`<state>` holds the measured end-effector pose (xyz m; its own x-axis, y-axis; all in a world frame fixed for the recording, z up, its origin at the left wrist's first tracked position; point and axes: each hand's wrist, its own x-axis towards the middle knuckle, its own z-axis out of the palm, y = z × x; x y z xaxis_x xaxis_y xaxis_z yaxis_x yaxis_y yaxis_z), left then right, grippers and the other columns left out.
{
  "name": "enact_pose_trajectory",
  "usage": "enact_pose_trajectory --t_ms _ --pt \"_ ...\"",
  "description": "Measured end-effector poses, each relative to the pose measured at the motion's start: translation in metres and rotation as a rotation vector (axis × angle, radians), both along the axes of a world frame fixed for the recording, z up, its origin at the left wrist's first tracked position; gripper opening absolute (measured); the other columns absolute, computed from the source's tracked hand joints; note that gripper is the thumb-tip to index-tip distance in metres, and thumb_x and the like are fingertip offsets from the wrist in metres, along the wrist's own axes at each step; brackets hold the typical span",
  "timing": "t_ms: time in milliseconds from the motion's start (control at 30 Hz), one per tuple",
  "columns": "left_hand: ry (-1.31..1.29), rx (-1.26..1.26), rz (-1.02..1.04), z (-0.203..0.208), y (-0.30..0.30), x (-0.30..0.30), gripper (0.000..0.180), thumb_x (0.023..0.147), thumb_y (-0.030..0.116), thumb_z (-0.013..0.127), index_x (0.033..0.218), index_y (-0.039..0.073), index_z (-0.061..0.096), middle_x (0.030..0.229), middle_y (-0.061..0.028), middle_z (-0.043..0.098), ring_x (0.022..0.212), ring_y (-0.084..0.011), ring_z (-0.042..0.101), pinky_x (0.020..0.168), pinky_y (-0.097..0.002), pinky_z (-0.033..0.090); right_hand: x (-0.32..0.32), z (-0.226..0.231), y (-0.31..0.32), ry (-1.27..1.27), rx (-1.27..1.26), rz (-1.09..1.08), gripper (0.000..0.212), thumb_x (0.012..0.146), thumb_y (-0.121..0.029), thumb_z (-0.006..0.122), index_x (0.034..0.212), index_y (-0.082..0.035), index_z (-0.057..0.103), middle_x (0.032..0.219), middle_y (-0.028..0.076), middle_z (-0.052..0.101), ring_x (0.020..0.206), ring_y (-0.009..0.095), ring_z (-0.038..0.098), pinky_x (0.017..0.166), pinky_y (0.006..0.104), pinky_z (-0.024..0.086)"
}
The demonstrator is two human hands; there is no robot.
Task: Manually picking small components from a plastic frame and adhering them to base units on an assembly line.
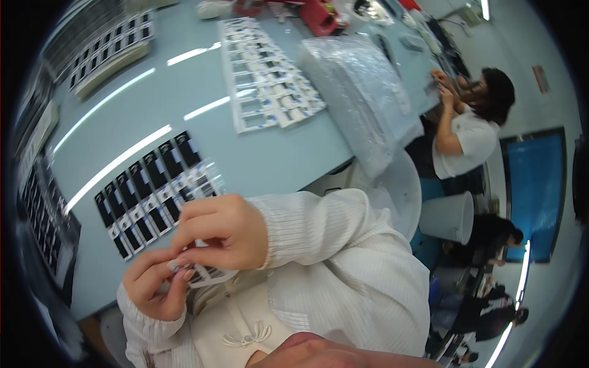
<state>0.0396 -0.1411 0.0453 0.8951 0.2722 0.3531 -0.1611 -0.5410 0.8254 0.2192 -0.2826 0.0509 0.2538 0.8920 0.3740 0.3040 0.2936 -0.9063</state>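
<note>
My left hand (pixel 156 282) and my right hand (pixel 222 232) meet at the table's near edge, in front of my chest. Both have their fingertips pinched together around a small white slotted piece (pixel 211 279), which shows below my right hand. My fingers cover most of it, so its full shape is hidden. Just beyond the hands lies a two-row array of flat black strips (pixel 142 179) with small blue tabs; the nearer row has white parts on it. My right hand overlaps the near right end of this array.
White slotted frames (pixel 264 76) lie in a sheet on the blue-grey table (pixel 270 162). A large plastic-wrapped bundle (pixel 359 92) sits at the right edge. A red tape dispenser (pixel 320 17) stands behind. Trays of black parts (pixel 113 49) line the left. A co-worker (pixel 466 129) sits at right, near a bin (pixel 448 216).
</note>
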Motion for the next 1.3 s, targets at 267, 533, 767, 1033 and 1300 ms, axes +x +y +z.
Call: enact_pose_trajectory --t_ms 267,533,767,1033,1300 --pt "0.013 -0.082 -0.088 0.006 -0.001 0.008 0.012 0.077 -0.005 0.078 0.086 -0.003 0.07 0.095 -0.0151 0.069 0.062 -0.0157 0.066 0.052 -0.0254 0.051 0.003 0.007 -0.007 0.019 -0.176 0.011 0.017 0.084 -0.003 0.078 0.1 -0.003 0.073 0.086 0.006 0.068 0.061 0.01 0.058 0.055 0.0228 0.046" --pt "0.029 -0.183 -0.091 0.003 -0.001 0.008 0.014 0.079 0.002 0.08 0.083 -0.001 0.067 0.097 -0.0146 0.069 0.067 -0.0144 0.065 0.054 -0.0249 0.052 0.009 0.015 -0.007 0.032 -0.273 0.06 0.018 0.082 0.004 0.078 0.099 -0.002 0.073 0.088 0.008 0.068 0.067 0.01 0.062 0.06 0.0235 0.05" --pt "0.071 -0.367 -0.176 0.006 0.007 0.005 0.029 0.082 0.004 0.08 0.109 -0.003 0.071 0.107 -0.0128 0.068 0.075 -0.0141 0.065 0.062 -0.0257 0.053 0.015 0.027 -0.011 -0.213 -0.034 -0.085 0.025 0.075 0.01 0.079 0.097 0.0 0.072 0.09 0.011 0.069 0.072 0.016 0.066 0.061 0.0262 0.052" --pt "0.255 -0.455 -0.248 0.006 0.023 0.006 0.024 0.084 -0.002 0.075 0.107 0.001 0.074 0.101 -0.0103 0.071 0.078 -0.0147 0.067 0.065 -0.0251 0.053 0.068 0.038 -0.003 0.035 0.075 -0.324 0.014 0.084 0.003 0.075 0.097 -0.001 0.072 0.085 0.007 0.07 0.065 0.01 0.061 0.055 0.0207 0.045" --pt "0.443 -0.299 -0.246 0.015 0.036 0.056 0.042 0.083 -0.006 0.071 0.123 0.005 0.067 0.085 -0.0116 0.071 0.07 -0.0225 0.07 0.063 -0.0295 0.056 0.13 -0.016 0.058 0.24 -0.5 -0.16 0.017 0.088 -0.014 0.077 0.099 -0.002 0.074 0.083 0.002 0.071 0.063 0.004 0.057 0.054 0.0184 0.042"
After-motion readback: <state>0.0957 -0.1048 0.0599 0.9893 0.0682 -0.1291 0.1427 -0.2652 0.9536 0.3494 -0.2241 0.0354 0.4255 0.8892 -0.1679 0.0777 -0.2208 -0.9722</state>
